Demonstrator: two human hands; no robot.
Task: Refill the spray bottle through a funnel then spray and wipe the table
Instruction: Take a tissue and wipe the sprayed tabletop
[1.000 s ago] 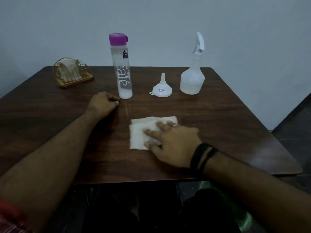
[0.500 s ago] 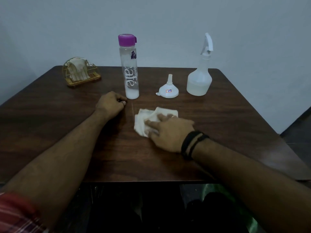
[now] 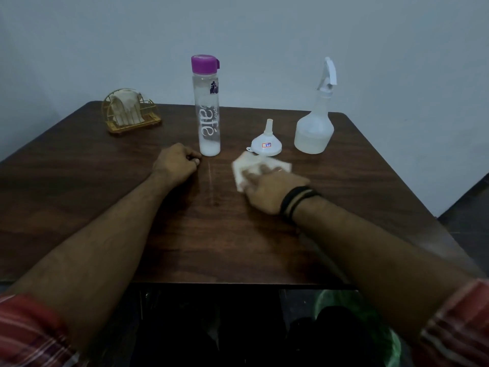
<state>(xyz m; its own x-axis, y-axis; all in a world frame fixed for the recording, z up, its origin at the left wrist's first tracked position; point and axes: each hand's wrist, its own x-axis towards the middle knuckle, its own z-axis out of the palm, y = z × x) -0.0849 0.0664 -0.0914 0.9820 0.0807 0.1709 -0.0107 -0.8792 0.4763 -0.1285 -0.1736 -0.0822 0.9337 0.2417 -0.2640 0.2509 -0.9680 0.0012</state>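
A white paper napkin [image 3: 251, 165] lies on the dark wooden table [image 3: 225, 242], and my right hand [image 3: 267, 192] presses flat on it with the fingers spread over it. The napkin's far edge is close to a small white funnel [image 3: 266, 144], which stands mouth down. Right of the funnel stands a translucent spray bottle [image 3: 315, 120], partly filled, trigger head on. A tall clear water bottle [image 3: 206, 107] with a purple cap stands left of the funnel. My left hand [image 3: 177, 162] rests on the table as a loose fist just beside the water bottle's base, holding nothing.
A gold wire napkin holder [image 3: 129, 113] with white napkins stands at the table's far left corner. A pale wall rises right behind the table. The table's right edge drops to a dark floor. Something green shows below the near edge.
My right hand has slid the napkin away from me across the table, up close to the funnel. The napkin has bunched a little. My left fist has stayed put.
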